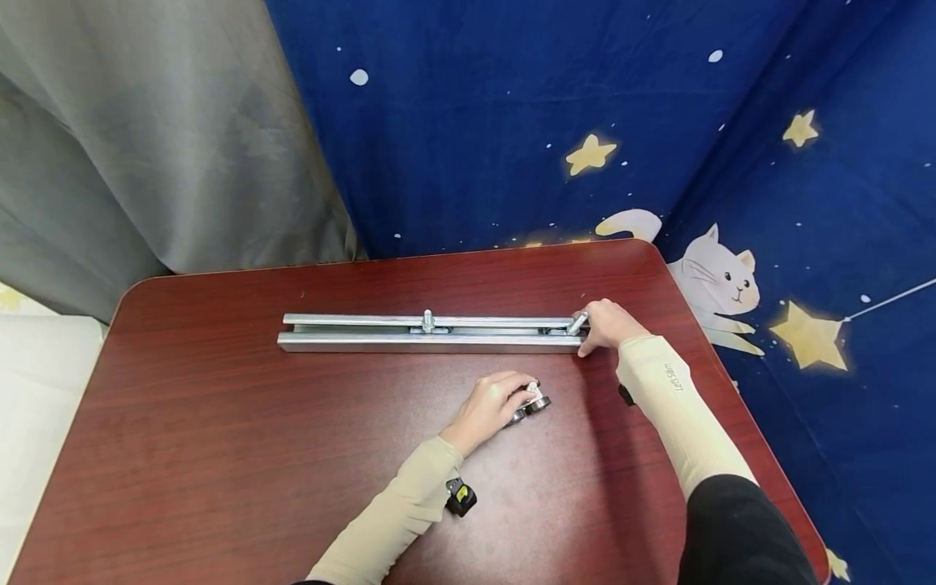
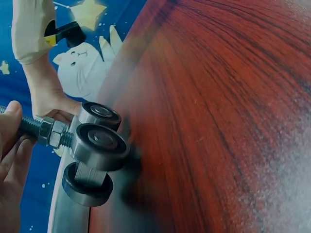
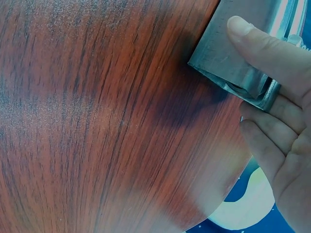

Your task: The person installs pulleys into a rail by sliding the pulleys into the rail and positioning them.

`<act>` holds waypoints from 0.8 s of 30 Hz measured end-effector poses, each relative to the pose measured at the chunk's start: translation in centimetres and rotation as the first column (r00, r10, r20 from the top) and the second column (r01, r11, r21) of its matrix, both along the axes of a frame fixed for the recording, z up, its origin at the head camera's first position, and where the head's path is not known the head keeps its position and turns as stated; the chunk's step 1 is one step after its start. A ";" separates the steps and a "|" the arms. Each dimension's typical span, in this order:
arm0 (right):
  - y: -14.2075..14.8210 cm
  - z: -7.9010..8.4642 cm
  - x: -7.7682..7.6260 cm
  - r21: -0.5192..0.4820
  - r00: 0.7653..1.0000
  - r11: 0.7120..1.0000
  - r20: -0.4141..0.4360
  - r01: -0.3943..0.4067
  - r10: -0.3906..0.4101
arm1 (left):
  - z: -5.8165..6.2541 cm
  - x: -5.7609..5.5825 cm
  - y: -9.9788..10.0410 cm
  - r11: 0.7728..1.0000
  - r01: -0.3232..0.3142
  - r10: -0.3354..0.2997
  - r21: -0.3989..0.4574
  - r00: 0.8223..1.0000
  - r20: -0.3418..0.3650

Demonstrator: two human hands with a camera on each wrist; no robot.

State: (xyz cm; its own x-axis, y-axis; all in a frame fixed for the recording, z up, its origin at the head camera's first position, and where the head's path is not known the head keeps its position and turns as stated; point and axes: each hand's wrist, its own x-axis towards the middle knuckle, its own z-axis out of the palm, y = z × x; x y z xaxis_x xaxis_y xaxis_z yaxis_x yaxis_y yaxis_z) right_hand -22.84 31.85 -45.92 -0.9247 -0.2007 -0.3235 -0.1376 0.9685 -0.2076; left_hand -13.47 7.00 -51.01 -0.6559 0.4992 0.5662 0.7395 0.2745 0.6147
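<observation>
A long metal channel track (image 1: 366,345) lies across the table, slotted side up. One threaded bolt (image 1: 428,322) stands upright out of its slot near the middle; a second, tilted bolt (image 1: 578,323) pokes out close to the right end. My right hand (image 1: 613,323) grips that end, thumb on the near side wall (image 3: 218,46). In front of the track, my left hand (image 1: 488,409) pinches a roller trolley by its threaded stud (image 2: 32,127). The trolley's black-faced bearing wheels (image 2: 99,145) and two nuts (image 2: 52,131) show in the left wrist view.
The reddish-brown wooden table (image 1: 292,455) has rounded corners. Behind it hang a grey curtain (image 1: 175,146) and a blue star-patterned curtain (image 1: 468,122). A white surface (image 1: 44,390) stands beyond the left edge. Each wrist wears a small black camera (image 1: 461,497).
</observation>
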 end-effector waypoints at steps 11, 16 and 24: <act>0.1 -0.2 0.1 -0.016 1.000 1.000 -0.025 -0.018 0.018 | 0.3 0.5 -2.2 0.997 -0.076 0.077 -0.006 0.996 0.056; 0.0 -0.2 0.0 -0.019 0.999 1.000 -0.028 -0.019 0.018 | 0.3 0.8 -3.3 0.992 -0.125 0.124 0.013 0.990 0.069; 0.0 -0.1 0.1 -0.019 0.999 1.000 -0.033 -0.018 0.018 | -0.2 1.0 -4.5 0.987 -0.157 0.155 0.019 0.985 0.075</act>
State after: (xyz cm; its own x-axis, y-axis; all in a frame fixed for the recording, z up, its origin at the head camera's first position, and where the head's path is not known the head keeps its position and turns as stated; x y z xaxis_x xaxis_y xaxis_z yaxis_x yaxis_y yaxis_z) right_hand -22.70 31.80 -46.02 -0.9310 -0.2233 -0.2887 -0.1621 0.9617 -0.2211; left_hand -12.44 2.52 -51.23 -0.7648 0.3743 0.5245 0.6415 0.3669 0.6737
